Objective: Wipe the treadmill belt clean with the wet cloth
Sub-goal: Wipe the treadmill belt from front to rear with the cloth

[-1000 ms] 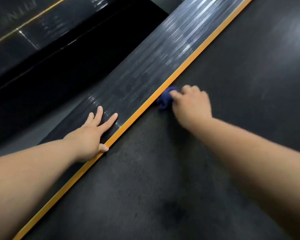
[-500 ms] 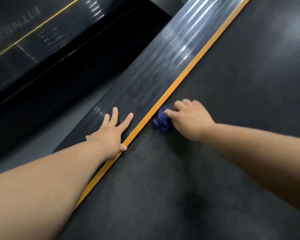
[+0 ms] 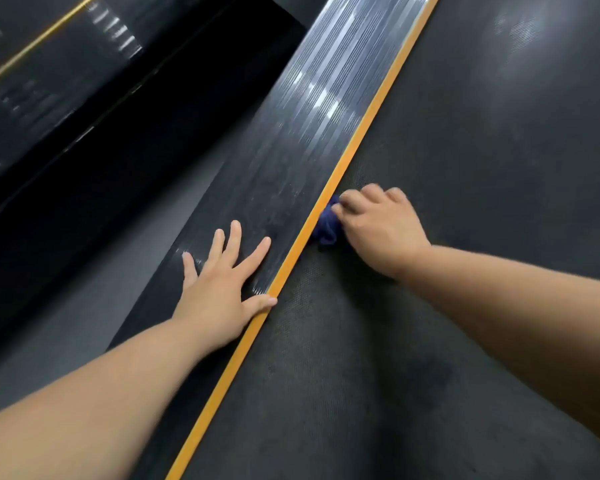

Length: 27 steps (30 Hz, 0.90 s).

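Note:
The dark textured treadmill belt [image 3: 465,202] fills the right side of the view. A bunched dark blue cloth [image 3: 326,225] lies on the belt's left edge, right against the orange stripe [image 3: 361,133]. My right hand [image 3: 378,226] grips the cloth with curled fingers and presses it onto the belt; most of the cloth is hidden under the hand. My left hand [image 3: 222,282] lies flat with spread fingers on the ribbed black side rail [image 3: 309,98], its thumb touching the orange stripe.
Left of the side rail runs a strip of grey floor [image 3: 118,306]. Beyond it stands another dark machine [image 3: 49,81] with a thin yellow line. A darker smudged patch [image 3: 413,375] shows on the belt near me.
Both hands sit lower in the frame than one second ago as the view shifted. The right hand with the cloth stays against the orange stripe and has drawn nearer to my left hand.

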Each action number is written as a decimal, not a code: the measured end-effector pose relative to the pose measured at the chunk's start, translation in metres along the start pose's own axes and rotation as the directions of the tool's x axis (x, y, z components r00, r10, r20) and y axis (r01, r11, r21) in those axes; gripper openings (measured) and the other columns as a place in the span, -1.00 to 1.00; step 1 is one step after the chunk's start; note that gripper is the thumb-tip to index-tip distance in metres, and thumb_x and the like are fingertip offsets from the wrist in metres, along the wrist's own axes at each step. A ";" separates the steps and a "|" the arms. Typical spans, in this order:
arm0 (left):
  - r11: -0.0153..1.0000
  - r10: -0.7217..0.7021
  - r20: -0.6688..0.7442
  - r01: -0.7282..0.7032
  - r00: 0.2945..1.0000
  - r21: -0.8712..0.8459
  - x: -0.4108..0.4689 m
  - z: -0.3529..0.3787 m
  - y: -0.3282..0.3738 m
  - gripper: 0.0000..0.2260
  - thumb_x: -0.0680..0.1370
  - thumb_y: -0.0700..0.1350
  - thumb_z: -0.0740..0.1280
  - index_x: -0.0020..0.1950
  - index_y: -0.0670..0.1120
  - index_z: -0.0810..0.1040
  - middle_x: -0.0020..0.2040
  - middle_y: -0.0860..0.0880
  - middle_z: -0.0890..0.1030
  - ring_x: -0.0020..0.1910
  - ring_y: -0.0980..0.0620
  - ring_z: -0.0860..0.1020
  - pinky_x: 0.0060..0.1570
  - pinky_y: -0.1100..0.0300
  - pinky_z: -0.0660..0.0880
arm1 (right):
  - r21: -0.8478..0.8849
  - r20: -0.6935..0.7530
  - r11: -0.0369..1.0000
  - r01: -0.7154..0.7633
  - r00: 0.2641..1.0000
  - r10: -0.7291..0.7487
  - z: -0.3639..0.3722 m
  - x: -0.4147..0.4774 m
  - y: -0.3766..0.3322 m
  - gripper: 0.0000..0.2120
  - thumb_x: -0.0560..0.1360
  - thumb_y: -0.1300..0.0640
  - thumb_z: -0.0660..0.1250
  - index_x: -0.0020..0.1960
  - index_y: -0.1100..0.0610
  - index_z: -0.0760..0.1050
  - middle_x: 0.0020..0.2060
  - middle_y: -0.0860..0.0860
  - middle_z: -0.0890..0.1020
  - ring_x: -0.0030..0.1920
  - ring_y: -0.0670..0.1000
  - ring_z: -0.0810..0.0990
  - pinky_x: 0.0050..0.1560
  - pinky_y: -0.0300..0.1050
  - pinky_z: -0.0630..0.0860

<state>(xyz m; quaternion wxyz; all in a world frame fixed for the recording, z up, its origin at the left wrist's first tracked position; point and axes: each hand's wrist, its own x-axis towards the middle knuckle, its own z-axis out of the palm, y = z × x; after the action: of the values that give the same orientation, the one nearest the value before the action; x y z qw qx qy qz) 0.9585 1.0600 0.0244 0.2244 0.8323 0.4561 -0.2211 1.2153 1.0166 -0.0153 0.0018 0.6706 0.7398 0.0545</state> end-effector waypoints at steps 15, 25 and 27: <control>0.982 0.141 -0.350 -0.085 0.926 0.171 0.003 0.041 -0.019 -0.49 0.58 0.26 -0.08 0.52 0.20 0.05 0.57 -0.05 0.04 0.54 -0.09 0.00 0.44 -0.22 -0.09 | 0.182 0.142 0.899 -0.399 0.915 0.377 -0.013 -0.022 -0.057 -0.79 0.44 0.11 0.26 0.04 0.11 0.54 -0.08 0.08 0.55 -0.08 0.18 0.50 -0.21 0.01 0.37; 0.982 0.137 -0.373 -0.077 0.918 0.171 0.003 0.042 -0.018 -0.51 0.58 0.18 0.00 0.52 0.19 0.12 0.57 -0.05 0.05 0.53 -0.07 0.02 0.44 -0.19 -0.09 | 0.491 0.210 0.820 -0.296 0.953 0.218 -0.027 -0.064 -0.134 -0.79 0.41 0.13 0.26 -0.01 0.14 0.58 -0.12 0.04 0.56 -0.15 0.11 0.52 -0.21 0.03 0.52; 0.985 0.127 -0.383 -0.071 0.915 0.157 0.002 0.042 -0.018 -0.51 0.57 0.18 -0.02 0.52 0.20 0.12 0.57 -0.04 0.05 0.54 -0.06 0.01 0.45 -0.18 -0.11 | 0.483 0.170 0.865 -0.137 0.983 0.061 -0.022 -0.061 -0.112 -0.71 0.42 0.14 0.15 0.00 0.15 0.59 -0.12 0.07 0.58 -0.18 0.15 0.52 -0.23 0.01 0.53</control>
<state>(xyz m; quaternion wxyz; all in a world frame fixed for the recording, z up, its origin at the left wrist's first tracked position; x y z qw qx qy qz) 0.9369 1.0461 -0.0135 0.0808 0.8954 0.4323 -0.0701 1.1083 0.9433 -0.0076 -0.1166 0.6881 0.6915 -0.1863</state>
